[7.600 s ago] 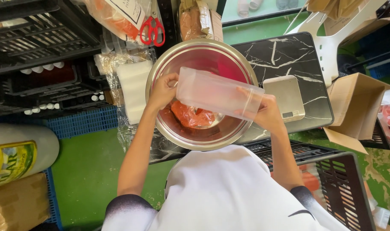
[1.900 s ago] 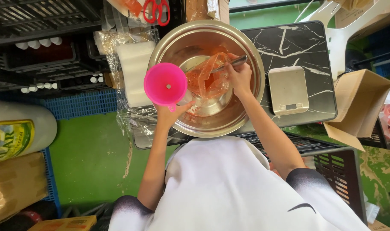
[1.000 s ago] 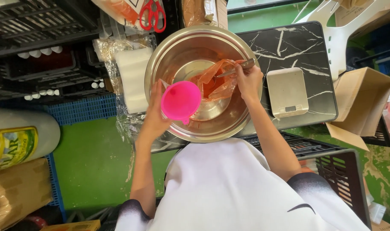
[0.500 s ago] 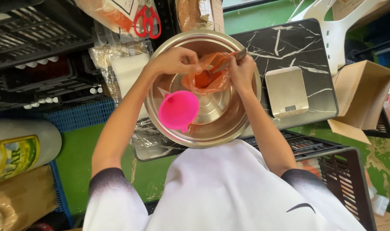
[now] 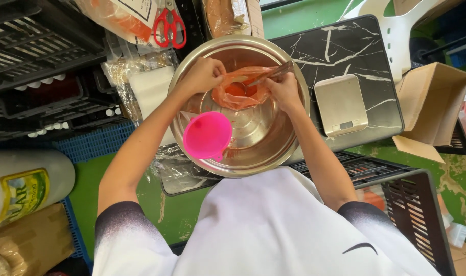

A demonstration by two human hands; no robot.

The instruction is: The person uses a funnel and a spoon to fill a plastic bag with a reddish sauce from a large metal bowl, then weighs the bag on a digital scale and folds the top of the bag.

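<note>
Head view, looking straight down; both hands inside the wide round stainless-steel mixing bowl [image 5: 243, 110], over its far half; thin clear plastic bag with orange-red contents [image 5: 239, 93] held between them, sagging toward the bowl's floor. Left hand [image 5: 202, 75] clenched on the bag's left edge; right hand [image 5: 283, 91] pinching the bag's right edge and closed at the same time around a slim metal utensil [image 5: 275, 72], its kind too small to tell. Utensil's long axis slanting from the bag's mouth up and to the right, over the bowl's far rim; bag's mouth lying between the two grips, about level with both. Bright pink plastic funnel [image 5: 207, 136] resting inside the bowl at its near left wall, apart from the bag, nearer the left forearm. Bowl seated on the black marble-patterned tabletop [image 5: 355, 51]; small silver kitchen scale [image 5: 341, 105] just beside the bowl on the right.
</note>
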